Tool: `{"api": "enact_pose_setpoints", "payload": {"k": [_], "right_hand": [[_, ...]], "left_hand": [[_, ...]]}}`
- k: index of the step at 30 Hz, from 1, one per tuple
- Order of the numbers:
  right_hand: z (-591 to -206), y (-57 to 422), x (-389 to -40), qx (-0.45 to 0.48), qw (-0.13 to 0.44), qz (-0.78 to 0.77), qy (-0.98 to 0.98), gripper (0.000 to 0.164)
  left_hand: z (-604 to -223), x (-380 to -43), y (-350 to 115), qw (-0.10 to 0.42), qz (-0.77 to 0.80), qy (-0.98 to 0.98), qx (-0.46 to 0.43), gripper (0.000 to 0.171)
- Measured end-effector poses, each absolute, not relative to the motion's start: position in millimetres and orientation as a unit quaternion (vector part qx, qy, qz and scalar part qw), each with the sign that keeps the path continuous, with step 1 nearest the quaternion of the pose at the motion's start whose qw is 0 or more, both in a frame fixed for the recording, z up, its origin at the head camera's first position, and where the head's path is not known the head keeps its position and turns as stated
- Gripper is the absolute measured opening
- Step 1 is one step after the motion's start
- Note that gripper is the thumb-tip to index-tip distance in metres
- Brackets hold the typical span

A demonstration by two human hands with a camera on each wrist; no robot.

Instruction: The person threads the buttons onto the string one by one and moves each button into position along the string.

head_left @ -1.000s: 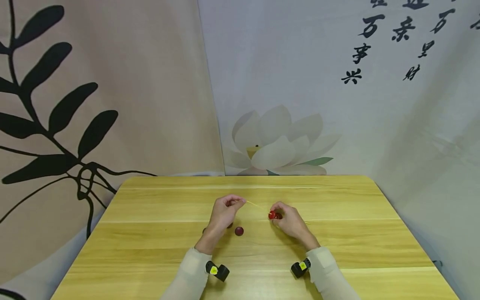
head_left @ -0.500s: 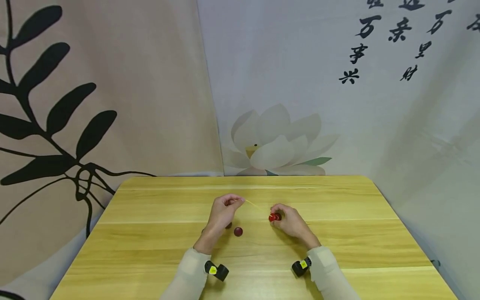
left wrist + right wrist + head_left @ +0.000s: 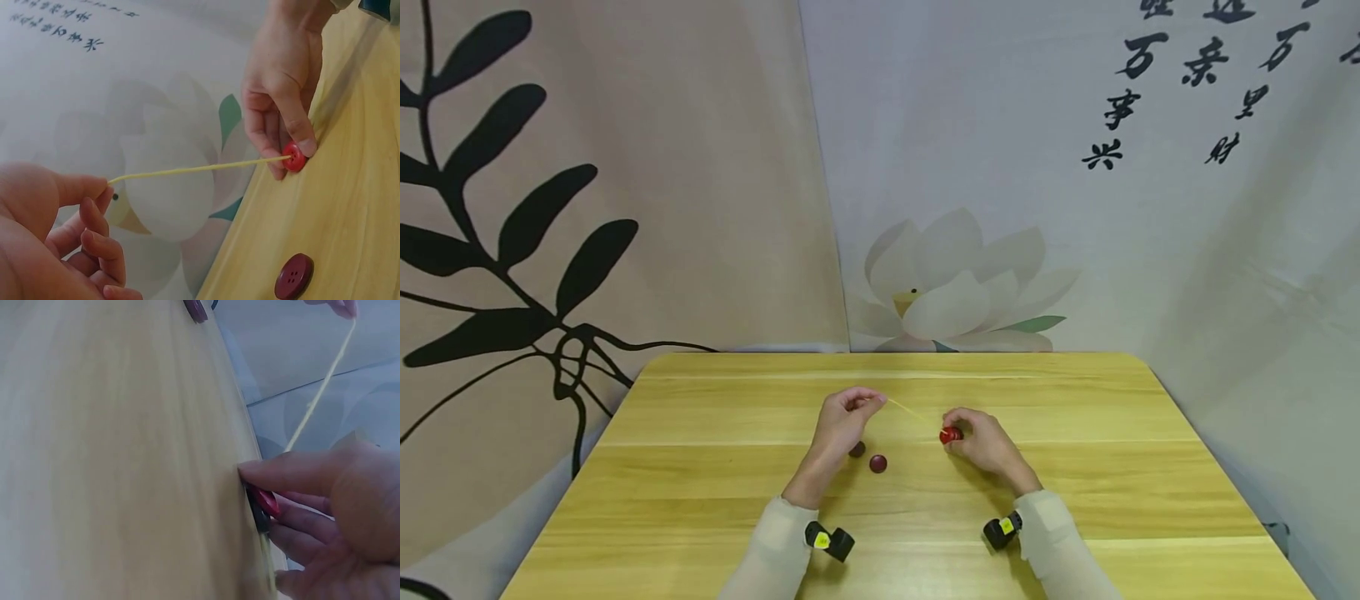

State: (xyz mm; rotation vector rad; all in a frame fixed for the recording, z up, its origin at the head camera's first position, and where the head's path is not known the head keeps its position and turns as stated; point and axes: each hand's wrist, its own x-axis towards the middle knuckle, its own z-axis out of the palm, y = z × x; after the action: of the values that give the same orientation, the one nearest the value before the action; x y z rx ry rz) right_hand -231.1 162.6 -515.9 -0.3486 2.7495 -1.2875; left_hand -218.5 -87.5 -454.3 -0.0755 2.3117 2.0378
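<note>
The thumb and forefinger of my left hand (image 3: 842,423) pinch the end of a yellow string (image 3: 200,167). It stretches across to a red button (image 3: 294,157), whose hole it passes through. My right hand (image 3: 987,446) grips this button between thumb and fingers, low over the table. In the right wrist view a dark disc (image 3: 258,511) sits right against the red button, and more string (image 3: 267,556) trails out past it. A dark red button with several holes (image 3: 294,277) lies on the table between the hands. Another dark button (image 3: 857,449) is beside the left wrist.
The light wooden table (image 3: 700,517) reaches back to a hanging cloth (image 3: 737,167) printed with leaves, a lotus and writing. A black camera is strapped to each wrist, the left one (image 3: 831,542) and the right one (image 3: 1002,532).
My left hand has drawn slightly left with the string. The red button and the disc behind it overlap more in my right hand, which has barely moved.
</note>
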Motion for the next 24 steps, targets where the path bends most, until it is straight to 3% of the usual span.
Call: {"api": "enact_pose_setpoints", "payload": {"k": [24], "right_hand": [[-510.0, 160.4, -233.2, -0.106, 0.061, -0.423, 0.898, 0.032]], "left_hand": [[-458.0, -216.1, -85.7, 0.036, 0.658, 0.752, -0.016, 0.016]]}}
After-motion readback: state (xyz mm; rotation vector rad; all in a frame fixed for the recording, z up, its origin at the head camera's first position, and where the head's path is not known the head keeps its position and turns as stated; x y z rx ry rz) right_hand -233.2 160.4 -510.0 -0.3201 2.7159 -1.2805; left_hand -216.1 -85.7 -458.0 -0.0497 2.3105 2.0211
